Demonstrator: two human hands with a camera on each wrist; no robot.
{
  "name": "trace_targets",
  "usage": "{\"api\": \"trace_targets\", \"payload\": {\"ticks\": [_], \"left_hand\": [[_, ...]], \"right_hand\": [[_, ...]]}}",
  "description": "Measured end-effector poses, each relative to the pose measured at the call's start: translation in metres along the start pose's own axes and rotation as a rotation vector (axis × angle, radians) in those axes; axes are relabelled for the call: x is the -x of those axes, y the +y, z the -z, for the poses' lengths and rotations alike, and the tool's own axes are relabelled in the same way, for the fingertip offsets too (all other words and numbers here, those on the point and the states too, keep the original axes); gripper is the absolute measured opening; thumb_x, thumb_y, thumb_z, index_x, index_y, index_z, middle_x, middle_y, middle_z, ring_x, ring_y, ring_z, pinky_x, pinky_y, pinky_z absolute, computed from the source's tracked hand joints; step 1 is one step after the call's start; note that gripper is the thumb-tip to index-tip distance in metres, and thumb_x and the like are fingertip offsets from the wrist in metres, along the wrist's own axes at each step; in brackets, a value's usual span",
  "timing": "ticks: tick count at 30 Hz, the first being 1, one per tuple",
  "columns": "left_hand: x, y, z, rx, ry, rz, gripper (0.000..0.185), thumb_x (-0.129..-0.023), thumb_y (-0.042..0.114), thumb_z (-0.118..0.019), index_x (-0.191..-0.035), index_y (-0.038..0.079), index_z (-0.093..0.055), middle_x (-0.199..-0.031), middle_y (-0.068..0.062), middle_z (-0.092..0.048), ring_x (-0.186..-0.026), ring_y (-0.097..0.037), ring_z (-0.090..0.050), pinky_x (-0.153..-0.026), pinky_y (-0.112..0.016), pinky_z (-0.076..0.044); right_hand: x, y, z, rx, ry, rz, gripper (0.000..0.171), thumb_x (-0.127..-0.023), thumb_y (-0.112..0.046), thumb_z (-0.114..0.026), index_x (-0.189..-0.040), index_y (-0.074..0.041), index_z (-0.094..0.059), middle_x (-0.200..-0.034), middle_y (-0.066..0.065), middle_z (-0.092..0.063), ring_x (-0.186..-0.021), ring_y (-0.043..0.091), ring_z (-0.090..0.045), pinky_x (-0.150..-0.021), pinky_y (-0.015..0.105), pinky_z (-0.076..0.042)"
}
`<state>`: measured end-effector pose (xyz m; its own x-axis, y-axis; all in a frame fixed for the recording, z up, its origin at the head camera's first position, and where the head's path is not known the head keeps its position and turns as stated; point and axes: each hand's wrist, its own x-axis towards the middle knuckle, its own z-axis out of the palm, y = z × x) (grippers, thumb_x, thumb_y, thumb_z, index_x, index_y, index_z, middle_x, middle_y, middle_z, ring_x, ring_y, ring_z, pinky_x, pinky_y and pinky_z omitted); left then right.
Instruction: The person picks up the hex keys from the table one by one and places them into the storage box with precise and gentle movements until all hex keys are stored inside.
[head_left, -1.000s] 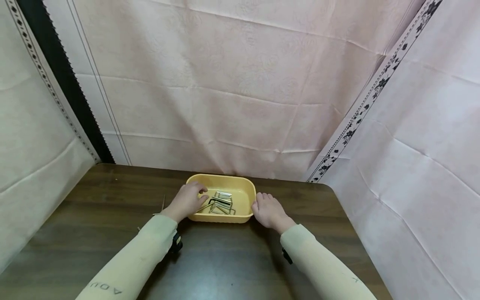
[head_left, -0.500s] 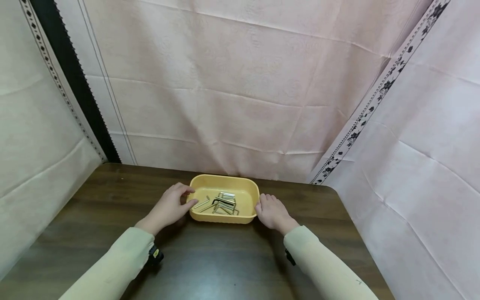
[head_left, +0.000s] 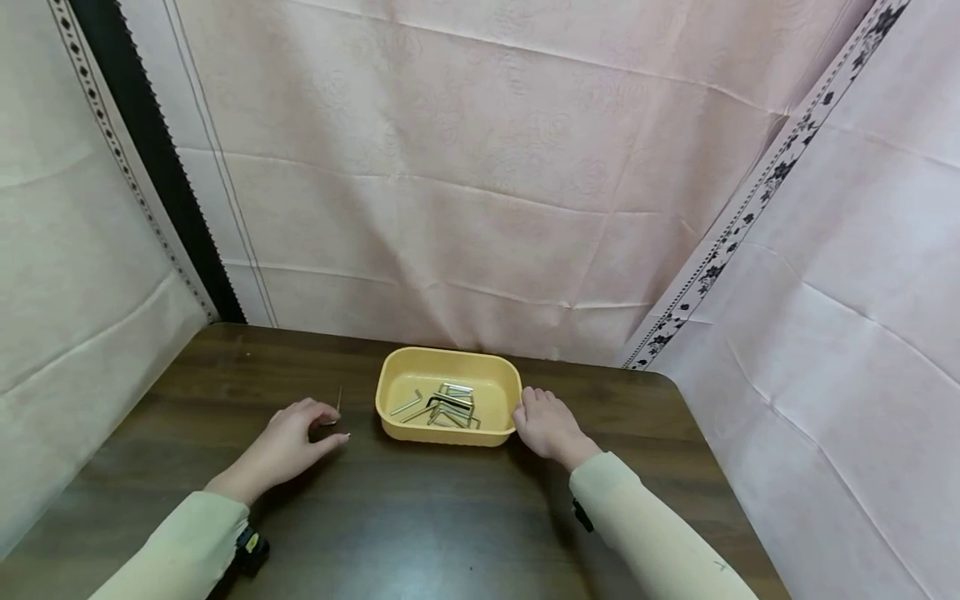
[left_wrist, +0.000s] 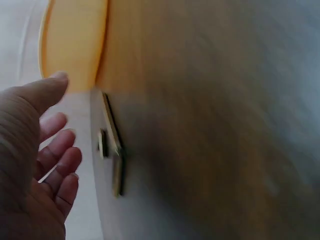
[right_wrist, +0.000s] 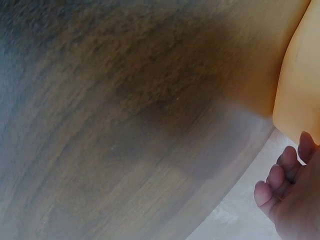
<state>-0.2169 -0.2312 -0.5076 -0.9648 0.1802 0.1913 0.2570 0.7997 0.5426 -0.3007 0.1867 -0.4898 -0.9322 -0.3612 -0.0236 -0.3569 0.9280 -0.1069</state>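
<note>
A yellow plastic tray (head_left: 450,439) stands on the dark wooden table (head_left: 450,517), with several metal hex keys (head_left: 442,405) lying in it. My left hand (head_left: 315,423) hovers low over the table to the left of the tray, fingers relaxed and holding nothing. A thin loose hex key (head_left: 339,400) lies on the wood just beyond its fingertips. The left wrist view shows that hex key (left_wrist: 112,142) beside the open left hand (left_wrist: 47,150), with the tray (left_wrist: 75,45) behind. My right hand (head_left: 534,410) rests on the table against the tray's right wall; the right wrist view shows its fingers (right_wrist: 287,172) next to the tray (right_wrist: 300,95).
Pink cloth hangs close behind the table and along both sides. The table's rounded right corner (head_left: 660,379) lies just past my right hand. Bare wood stretches in front of the tray.
My left hand has pulled out of the tray and moved left and back onto the table beside the loose hex key. The right hand has stayed at the tray's right side.
</note>
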Motion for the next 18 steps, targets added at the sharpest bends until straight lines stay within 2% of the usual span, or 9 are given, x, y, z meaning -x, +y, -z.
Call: {"api": "trace_targets", "payload": {"ticks": [8,18], "left_hand": [[0.009,-0.016,0.001,-0.044,-0.017,-0.034,0.023,-0.08,0.031,-0.079,-0.093,0.017,-0.067,-0.089,0.005,-0.057,-0.086,-0.018,-0.055,-0.078,-0.046,-0.034],[0.011,-0.02,0.001,-0.076,-0.051,-0.039,0.017,-0.082,0.026,-0.077,-0.078,0.023,-0.062,-0.083,0.007,-0.054,-0.079,-0.015,-0.053,-0.074,-0.044,-0.034]], "right_hand": [[0.001,0.0,0.003,-0.016,0.013,-0.001,0.023,-0.102,-0.027,-0.03,-0.093,-0.012,-0.046,-0.086,0.003,-0.045,-0.08,0.022,-0.043,-0.076,0.038,-0.037],[0.0,-0.002,0.0,-0.017,-0.005,-0.022,0.024,-0.101,-0.029,-0.029,-0.096,-0.013,-0.046,-0.086,0.002,-0.045,-0.08,0.022,-0.042,-0.077,0.037,-0.036]]}}
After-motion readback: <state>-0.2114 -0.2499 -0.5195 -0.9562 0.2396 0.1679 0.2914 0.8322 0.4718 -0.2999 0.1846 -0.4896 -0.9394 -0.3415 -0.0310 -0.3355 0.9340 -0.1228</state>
